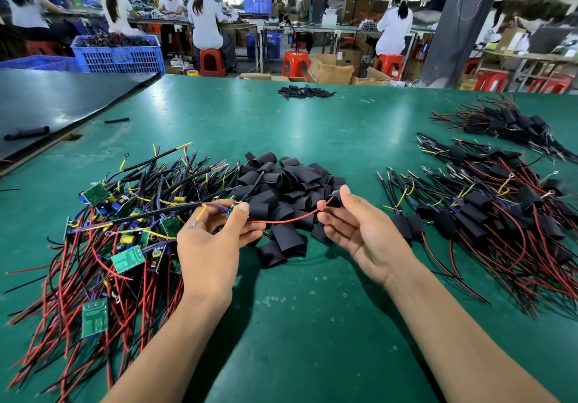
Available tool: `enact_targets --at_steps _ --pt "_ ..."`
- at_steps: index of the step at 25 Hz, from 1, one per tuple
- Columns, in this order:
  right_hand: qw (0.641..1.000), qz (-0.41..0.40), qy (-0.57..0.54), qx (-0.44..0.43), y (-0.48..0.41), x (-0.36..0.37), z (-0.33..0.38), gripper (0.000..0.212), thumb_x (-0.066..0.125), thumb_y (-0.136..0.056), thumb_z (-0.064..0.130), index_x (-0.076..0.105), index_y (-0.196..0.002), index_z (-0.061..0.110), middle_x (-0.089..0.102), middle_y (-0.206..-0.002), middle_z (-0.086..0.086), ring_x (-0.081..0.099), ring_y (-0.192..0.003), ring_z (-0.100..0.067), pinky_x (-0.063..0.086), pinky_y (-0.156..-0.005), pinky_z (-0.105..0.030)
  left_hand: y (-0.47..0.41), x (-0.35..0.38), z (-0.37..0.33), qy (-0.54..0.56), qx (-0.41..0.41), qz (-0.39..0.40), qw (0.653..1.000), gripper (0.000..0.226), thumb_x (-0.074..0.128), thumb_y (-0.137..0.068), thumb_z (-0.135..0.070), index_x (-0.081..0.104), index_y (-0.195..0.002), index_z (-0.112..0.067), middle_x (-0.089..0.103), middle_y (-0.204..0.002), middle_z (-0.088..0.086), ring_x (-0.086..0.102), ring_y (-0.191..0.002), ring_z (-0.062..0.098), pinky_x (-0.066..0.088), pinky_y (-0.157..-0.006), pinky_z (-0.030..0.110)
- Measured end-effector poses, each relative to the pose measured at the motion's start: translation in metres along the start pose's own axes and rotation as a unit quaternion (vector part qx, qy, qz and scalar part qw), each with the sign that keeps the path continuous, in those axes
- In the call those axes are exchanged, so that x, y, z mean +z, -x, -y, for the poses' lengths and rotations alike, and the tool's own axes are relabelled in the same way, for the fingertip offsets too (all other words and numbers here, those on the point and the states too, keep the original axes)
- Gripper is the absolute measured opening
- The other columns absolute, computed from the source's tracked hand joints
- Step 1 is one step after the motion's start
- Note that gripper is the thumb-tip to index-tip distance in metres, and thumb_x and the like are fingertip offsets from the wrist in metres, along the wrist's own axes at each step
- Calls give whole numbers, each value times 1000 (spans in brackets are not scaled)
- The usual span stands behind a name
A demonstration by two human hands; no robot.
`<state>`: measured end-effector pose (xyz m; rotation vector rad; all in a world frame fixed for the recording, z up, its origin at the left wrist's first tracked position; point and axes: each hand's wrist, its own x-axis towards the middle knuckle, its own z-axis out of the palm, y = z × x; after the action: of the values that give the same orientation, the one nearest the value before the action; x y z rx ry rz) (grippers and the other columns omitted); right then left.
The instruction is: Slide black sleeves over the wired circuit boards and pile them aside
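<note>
Pinching wire ends (233,210) w/ left hand (215,240) fingers, black sleeve (334,200) w/ right hand (359,230) fingers, red wire (291,219) strung betw., above desk (312,324) by sleeve pile (291,183). Prob. light, floppy, soft-walled: best gripped at sleeve mouth.

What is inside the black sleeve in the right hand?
A red wire runs into the black sleeve pinched by the right hand; anything else inside is covered.
</note>
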<state>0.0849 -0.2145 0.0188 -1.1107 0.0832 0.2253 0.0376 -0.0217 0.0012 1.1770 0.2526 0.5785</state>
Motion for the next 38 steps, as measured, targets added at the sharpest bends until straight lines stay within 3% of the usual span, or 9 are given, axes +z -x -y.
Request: enact_targets --at_steps 5,10,15,19,25,30,34,38 --pt "1000 14 -3 18 1 1 3 26 69 -76 43 78 -70 20 77 -96 -13 74 -73 -16 60 -65 -25 0 0 1 -2 5 0 1000 6 70 -90 -5 65 -90 -7 71 -73 10 74 -68 31 59 -61 28" --pt "999 3 38 -23 2 3 4 36 72 -72 45 61 -95 19 77 -98 -14 73 -71 -17 58 -64 -26 0 1 0 -8 8 -4 1000 7 70 -90 -5 65 -89 -10 72 -72 9 74 -67 31 60 -62 30" --pt "995 -39 68 -56 0 1 3 23 73 -85 35 59 -93 20 77 -90 -13 73 -67 -18 58 -60 -24 0 1 -1 -18 17 -9 1000 10 71 -89 -5 64 -92 -13 73 -76 10 74 -67 31 60 -62 31" --pt "994 -60 77 -42 0 -2 2 29 74 -86 38 59 -97 16 77 -88 -13 72 -64 -16 58 -58 -24 1 0 0 -36 28 -1 999 11 71 -90 -6 63 -95 -11 72 -81 14 75 -68 31 61 -64 33" --pt "997 -50 61 5 0 -2 3 33 71 -89 40 61 -104 13 78 -89 -12 72 -64 -14 57 -60 -23 0 -1 1 -45 30 1 999 12 72 -89 -7 63 -96 -12 72 -86 19 75 -69 33 61 -65 35" --pt "993 -41 102 -45 3 0 3 31 76 -84 38 58 -93 15 77 -87 -14 72 -66 -19 57 -59 -24 1 -1 0 -49 31 -1 998 12 72 -89 -7 63 -96 -12 72 -87 21 75 -69 32 62 -66 36" --pt "981 -27 169 -93 6 4 -3 26 76 -86 30 60 -98 14 77 -84 -9 73 -69 -23 57 -63 -26 3 2 -4 -34 23 -2 999 11 71 -90 -6 63 -97 -9 72 -85 19 75 -69 31 60 -64 31" --pt "986 20 130 -105 7 13 -12 24 74 -88 20 58 -103 13 77 -87 -5 75 -75 -24 58 -65 -26 8 7 -7 25 -33 1 999 8 67 -93 -10 61 -94 -5 70 -79 11 76 -78 31 59 -66 26"
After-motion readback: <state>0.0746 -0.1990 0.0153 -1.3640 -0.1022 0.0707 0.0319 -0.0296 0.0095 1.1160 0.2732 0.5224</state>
